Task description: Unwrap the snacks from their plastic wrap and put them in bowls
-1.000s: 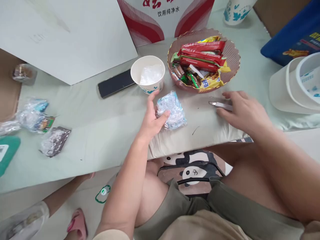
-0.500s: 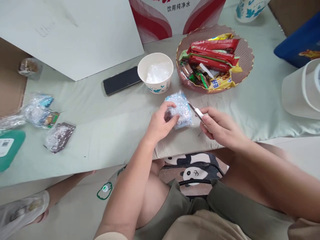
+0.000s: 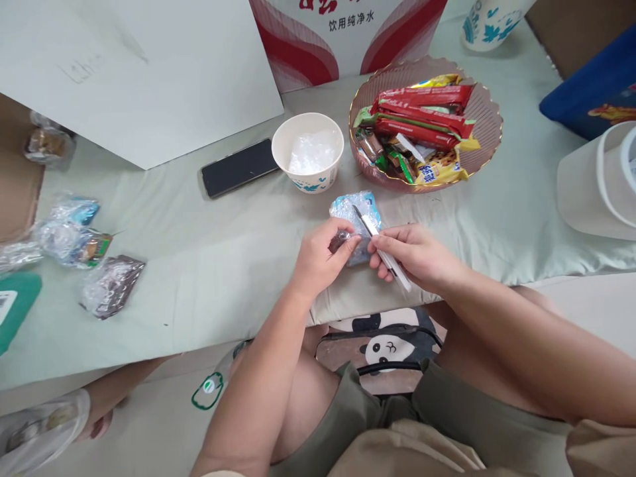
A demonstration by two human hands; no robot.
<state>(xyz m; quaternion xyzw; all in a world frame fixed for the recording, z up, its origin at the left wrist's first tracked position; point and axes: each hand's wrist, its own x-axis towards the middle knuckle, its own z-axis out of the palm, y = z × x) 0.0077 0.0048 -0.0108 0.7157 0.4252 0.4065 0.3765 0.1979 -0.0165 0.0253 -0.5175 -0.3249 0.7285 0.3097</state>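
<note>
A bubble-wrapped packet [image 3: 355,202] with blue and dark printing lies near the table's front edge. My left hand [image 3: 325,255] pinches the wrap at the packet's left side, thumb and forefinger closed on it. In my right hand [image 3: 410,255] is a white utility knife [image 3: 385,255], its dark blade pointing up and left over the packet. Whether the blade touches the wrap I cannot tell. A paper cup [image 3: 309,156] holding clear plastic stands just behind the packet.
A pink glass bowl [image 3: 427,182] of wrapped snacks is beside the cup. A black phone [image 3: 238,169] lies left of it. Wrapped packets [image 3: 113,285] are on the left, a white bucket [image 3: 586,185] on the right. A white carton [image 3: 199,66] stands behind.
The knife has moved left from the packet's right edge to over its middle, and more of its handle shows. My left fingers have closed from a spread grip to a pinch on the wrap.
</note>
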